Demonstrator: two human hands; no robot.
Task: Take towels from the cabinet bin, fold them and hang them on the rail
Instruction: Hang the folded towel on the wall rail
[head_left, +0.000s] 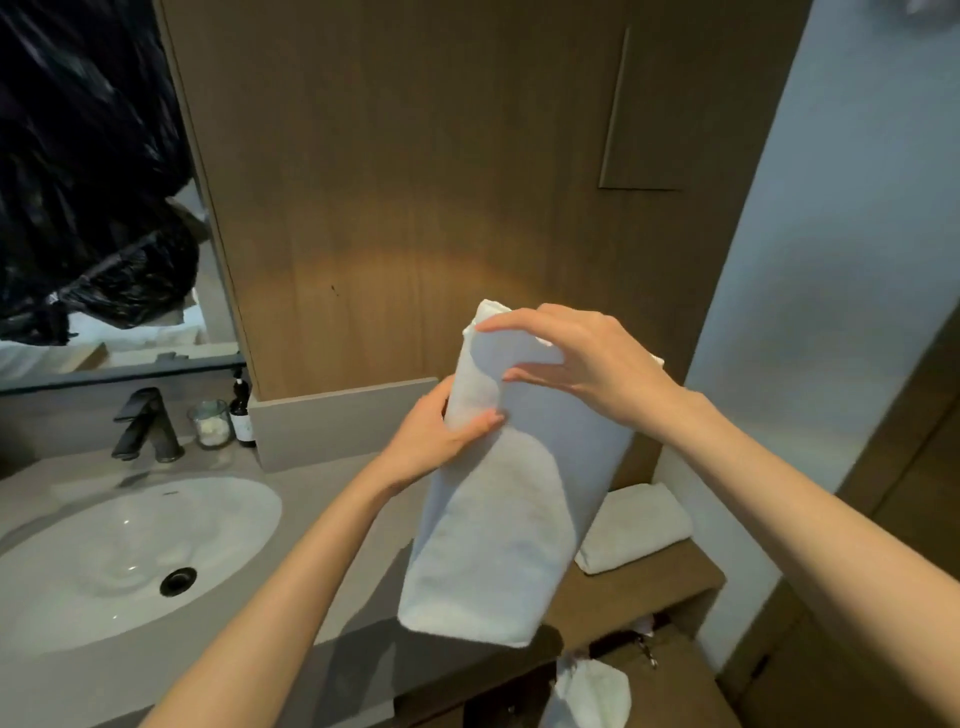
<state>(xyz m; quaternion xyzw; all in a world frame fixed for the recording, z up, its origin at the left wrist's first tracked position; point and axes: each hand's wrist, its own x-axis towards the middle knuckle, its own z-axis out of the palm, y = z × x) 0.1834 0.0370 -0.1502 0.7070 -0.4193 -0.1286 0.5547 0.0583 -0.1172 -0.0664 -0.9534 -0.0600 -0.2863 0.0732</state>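
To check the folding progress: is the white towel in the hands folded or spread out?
Folded. The towel hangs as a narrow layered strip; left hand and right hand grip its top.

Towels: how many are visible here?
3: held towel in left hand and right hand; folded towel on wooden shelf; lower towel at bottom edge. Others may be hidden.
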